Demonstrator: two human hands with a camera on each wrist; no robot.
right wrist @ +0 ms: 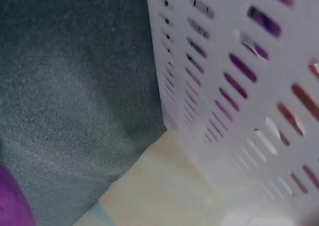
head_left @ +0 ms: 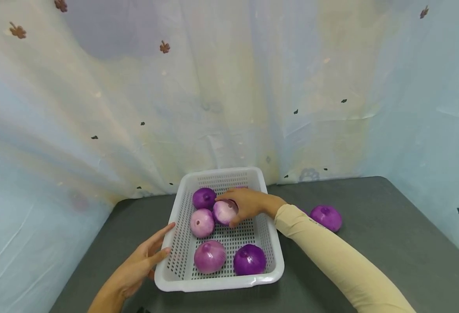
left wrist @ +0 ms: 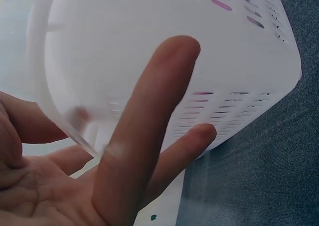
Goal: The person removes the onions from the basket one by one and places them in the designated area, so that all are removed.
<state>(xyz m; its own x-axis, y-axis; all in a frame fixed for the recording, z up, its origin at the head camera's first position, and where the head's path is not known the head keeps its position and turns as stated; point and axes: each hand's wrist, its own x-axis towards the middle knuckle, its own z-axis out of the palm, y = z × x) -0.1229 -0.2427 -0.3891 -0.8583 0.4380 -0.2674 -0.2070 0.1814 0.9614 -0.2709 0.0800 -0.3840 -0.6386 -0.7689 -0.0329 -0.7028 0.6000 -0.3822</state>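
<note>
A white plastic basket point(head_left: 218, 284) with slotted walls stands on the dark tabletop. Inside it my right hand point(head_left: 247, 202) grips a pale purple-and-white onion point(head_left: 224, 212), its fingers and thumb curved round the sides. Beside that onion lie a dark purple onion point(head_left: 204, 198) and a pale pink one point(head_left: 202, 223). Nearer me in the basket are a pinkish-purple onion point(head_left: 210, 256) and a deep purple onion point(head_left: 250, 260). My left hand point(head_left: 141, 261) is at the basket's left rim, thumb and forefinger tips at the edge; the left wrist view shows straight fingers point(left wrist: 149, 116) along the outer wall.
To the right of the basket a purple onion point(head_left: 326, 218) lies on the dark tabletop point(head_left: 370, 226), partly behind my right sleeve point(head_left: 331, 256). Another onion point(head_left: 241, 188) shows slightly behind my right hand. A pale patterned curtain point(head_left: 229, 95) hangs round the table.
</note>
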